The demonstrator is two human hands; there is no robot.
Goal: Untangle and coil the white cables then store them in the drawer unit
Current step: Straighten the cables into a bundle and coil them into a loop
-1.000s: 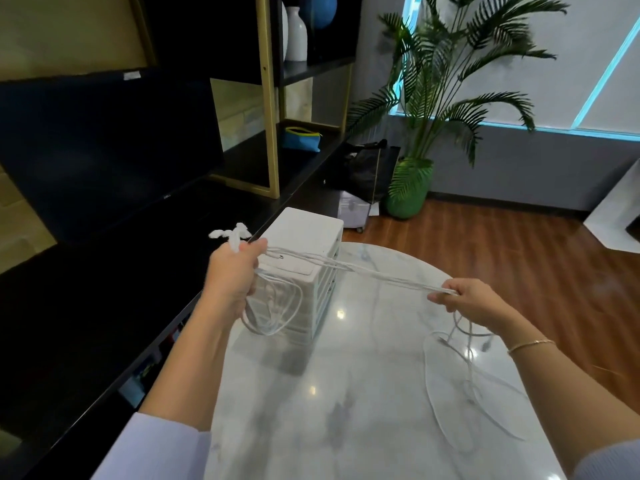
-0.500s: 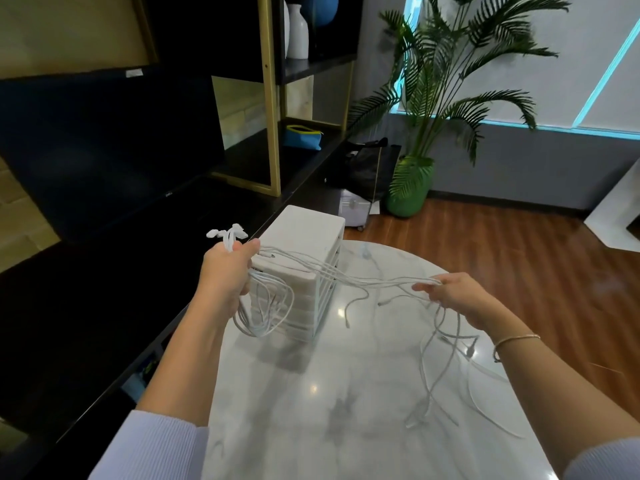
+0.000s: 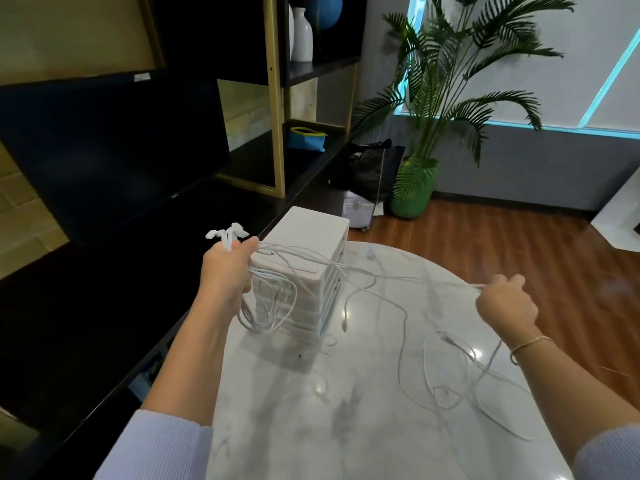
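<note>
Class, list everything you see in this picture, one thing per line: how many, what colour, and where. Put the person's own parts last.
white cables: several, white, stretched between the hands, loose loops on the table
drawer unit: one, white, far left of the table
table: one, white marble, round, foreground
monitor: one, black, left
shelf unit: one, black with gold frame, behind the monitor
vase: one, white, upper shelf
pouch: one, blue and yellow, lower shelf
plant: one, green, in a green pot on the floor
left hand: one, grips a cable bundle
right hand: one, pinches strands, gold bracelet at the wrist
</note>
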